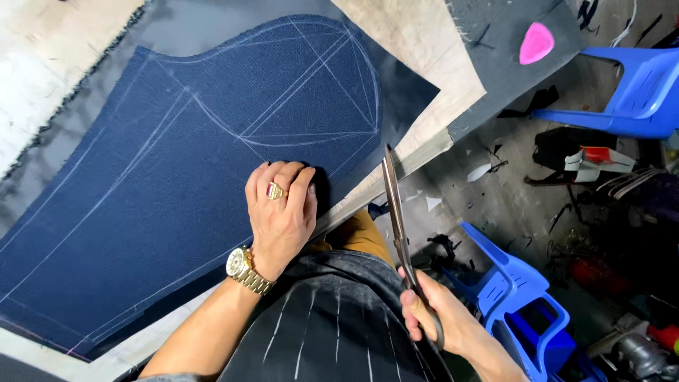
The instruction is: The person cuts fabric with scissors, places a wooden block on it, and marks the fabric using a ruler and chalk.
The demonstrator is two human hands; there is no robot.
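Observation:
A dark blue fabric piece [163, 170] marked with white chalk lines lies flat on the table, over a darker grey cloth layer [414, 88]. My left hand [281, 209], wearing a ring and a gold watch, presses flat on the fabric's near edge. My right hand [431, 315] grips the handles of long tailor's scissors [395, 205]. Their blades are together and point up toward the fabric's edge at the table's side, just right of my left hand.
A pink tailor's chalk [536, 42] lies on grey cloth at the top right. Beige table board [424, 42] shows beside it. Blue plastic chairs [520, 297] [636, 92] and scraps stand on the cluttered floor to the right.

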